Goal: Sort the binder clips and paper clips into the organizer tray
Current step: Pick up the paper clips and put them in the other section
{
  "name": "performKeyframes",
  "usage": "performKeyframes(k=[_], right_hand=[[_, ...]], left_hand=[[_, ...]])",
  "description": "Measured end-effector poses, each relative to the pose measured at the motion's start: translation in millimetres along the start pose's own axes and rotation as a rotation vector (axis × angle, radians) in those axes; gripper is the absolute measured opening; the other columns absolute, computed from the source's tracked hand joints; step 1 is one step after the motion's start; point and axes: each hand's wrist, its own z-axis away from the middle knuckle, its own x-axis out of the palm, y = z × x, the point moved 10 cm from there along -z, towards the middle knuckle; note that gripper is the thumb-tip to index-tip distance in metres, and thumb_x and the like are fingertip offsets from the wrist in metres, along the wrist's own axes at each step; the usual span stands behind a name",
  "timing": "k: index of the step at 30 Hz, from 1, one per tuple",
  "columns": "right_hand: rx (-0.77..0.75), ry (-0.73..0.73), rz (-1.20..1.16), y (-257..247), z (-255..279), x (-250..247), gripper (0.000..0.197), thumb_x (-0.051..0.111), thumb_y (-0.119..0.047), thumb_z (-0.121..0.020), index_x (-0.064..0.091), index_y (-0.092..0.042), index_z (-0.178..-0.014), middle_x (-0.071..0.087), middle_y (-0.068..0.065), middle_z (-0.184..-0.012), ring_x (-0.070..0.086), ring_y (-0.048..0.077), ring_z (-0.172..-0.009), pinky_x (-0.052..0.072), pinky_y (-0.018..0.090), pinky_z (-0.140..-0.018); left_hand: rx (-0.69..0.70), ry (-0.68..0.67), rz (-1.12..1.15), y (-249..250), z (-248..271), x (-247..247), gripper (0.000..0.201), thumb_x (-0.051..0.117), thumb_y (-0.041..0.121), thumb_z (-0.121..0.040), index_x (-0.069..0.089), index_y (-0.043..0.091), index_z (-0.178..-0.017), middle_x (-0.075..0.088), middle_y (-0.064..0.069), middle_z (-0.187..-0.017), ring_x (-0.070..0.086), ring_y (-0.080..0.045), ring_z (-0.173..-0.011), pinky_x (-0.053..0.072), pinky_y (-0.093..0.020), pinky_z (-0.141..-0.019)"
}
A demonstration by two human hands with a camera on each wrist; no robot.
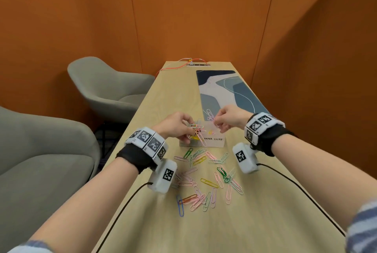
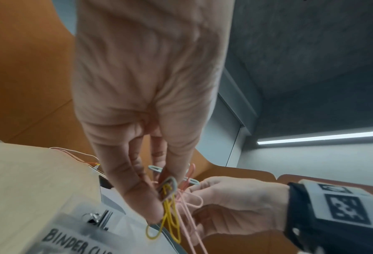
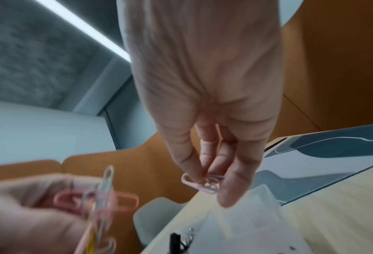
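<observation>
A clear organizer tray (image 1: 213, 143) with a "PAPER CLIPS" label stands mid-table; its other label (image 2: 72, 240) reads "BINDER CLIPS". My left hand (image 1: 188, 130) hovers over the tray's left part, pinching a tangled bunch of paper clips (image 2: 170, 206) in yellow, pink and grey. My right hand (image 1: 217, 123) is above the tray's right part and pinches pale pink paper clips (image 3: 201, 183) between thumb and fingers. The two hands are close together. Several coloured loose paper clips (image 1: 204, 177) lie scattered in front of the tray. A black binder clip (image 3: 176, 240) shows inside the tray (image 3: 261, 194).
A blue-patterned desk mat (image 1: 228, 91) lies behind the tray on the right. Orange cables (image 1: 179, 64) and a power strip (image 1: 199, 65) sit at the table's far end. Grey armchairs (image 1: 106, 89) stand left of the narrow table; orange walls close in.
</observation>
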Motion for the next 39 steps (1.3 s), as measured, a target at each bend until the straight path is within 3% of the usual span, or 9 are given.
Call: performKeyframes(k=[3, 7, 12, 14, 18, 23, 29, 33, 39], right_hand=[[0.041, 0.068, 0.155, 2, -10, 4, 0.006, 0.063, -0.001, -0.082, 0.066, 0.002, -0.086, 0.069, 0.019, -0.084, 0.063, 0.020, -0.059, 0.060, 0.039, -0.080], [0.034, 0.104, 0.170, 7, -6, 3, 0.018, 0.053, 0.000, -0.088, 0.067, 0.001, -0.100, 0.071, 0.019, -0.088, 0.066, 0.023, -0.069, 0.059, 0.036, -0.080], [-0.030, 0.119, 0.113, 17, 26, -1, 0.032, 0.037, 0.007, -0.085, 0.063, -0.012, -0.078, 0.065, 0.017, -0.089, 0.058, 0.021, -0.074, 0.054, 0.030, -0.063], [-0.040, 0.015, 0.240, 26, 38, 14, 0.029, 0.040, 0.002, -0.086, 0.065, -0.013, -0.087, 0.067, 0.017, -0.105, 0.056, 0.018, -0.075, 0.050, 0.024, -0.060], [-0.066, -0.196, 0.511, 47, 52, 52, 0.044, 0.059, -0.029, -0.088, 0.054, -0.011, -0.128, 0.054, 0.009, -0.133, 0.055, 0.018, -0.107, 0.043, 0.024, -0.090], [-0.073, -0.362, 0.597, 56, 67, 78, 0.090, 0.069, -0.047, -0.077, 0.026, -0.011, -0.147, 0.032, 0.004, -0.154, 0.032, 0.018, -0.140, 0.026, 0.025, -0.115], [-0.194, -0.206, 0.786, 46, 68, 81, 0.053, 0.064, -0.022, -0.083, 0.051, -0.011, -0.133, 0.056, 0.012, -0.128, 0.052, 0.027, -0.119, 0.044, 0.034, -0.099], [-0.250, -0.092, 0.861, 37, 66, 81, 0.024, 0.050, -0.002, -0.083, 0.065, -0.005, -0.101, 0.065, 0.014, -0.104, 0.060, 0.031, -0.100, 0.049, 0.035, -0.083], [-0.269, -0.073, 0.929, 30, 63, 86, 0.014, 0.047, 0.000, -0.083, 0.046, -0.013, -0.078, 0.062, 0.015, -0.100, 0.060, 0.033, -0.093, 0.042, 0.033, -0.070]], left_hand=[[-0.031, 0.050, 0.017, 7, -9, -2, 0.019, 0.065, 0.002, -0.085, 0.053, 0.010, -0.097, 0.062, -0.010, -0.071, 0.058, -0.005, -0.033, 0.054, -0.018, -0.046], [-0.081, 0.108, 0.072, 15, -27, 1, 0.021, 0.065, 0.000, -0.085, 0.053, 0.011, -0.098, 0.060, -0.008, -0.066, 0.056, -0.005, -0.029, 0.052, -0.016, -0.039], [-0.113, 0.112, 0.028, 22, -49, 19, 0.016, 0.062, -0.002, -0.086, 0.054, 0.011, -0.088, 0.060, -0.007, -0.067, 0.061, -0.016, -0.050, 0.057, -0.023, -0.051], [-0.116, 0.103, -0.051, 24, -57, 28, 0.022, 0.063, -0.002, -0.084, 0.052, 0.014, -0.073, 0.063, -0.003, -0.053, 0.064, -0.024, -0.060, 0.061, -0.036, -0.068], [-0.070, 0.081, -0.160, 31, -63, 41, 0.016, 0.062, 0.000, -0.081, 0.059, 0.009, -0.068, 0.062, -0.004, -0.059, 0.063, -0.028, -0.071, 0.059, -0.043, -0.086], [-0.054, 0.055, -0.180, 41, -58, 44, 0.019, 0.057, 0.003, -0.088, 0.068, -0.001, -0.103, 0.059, -0.005, -0.065, 0.061, -0.023, -0.060, 0.058, -0.042, -0.086], [0.040, 0.142, -0.333, 38, -19, 15, 0.018, 0.054, 0.013, -0.089, 0.068, 0.008, -0.099, 0.067, -0.008, -0.087, 0.067, -0.027, -0.084, 0.059, -0.039, -0.083], [-0.002, -0.048, -0.609, 1, 10, 35, 0.022, 0.060, 0.019, -0.088, 0.064, 0.010, -0.108, 0.065, -0.006, -0.103, 0.059, -0.020, -0.086, 0.052, -0.027, -0.071], [0.063, -0.179, -0.862, -21, 11, 74, 0.059, 0.063, 0.041, -0.085, 0.049, 0.008, -0.131, 0.056, -0.011, -0.127, 0.055, -0.028, -0.116, 0.046, -0.037, -0.098]])
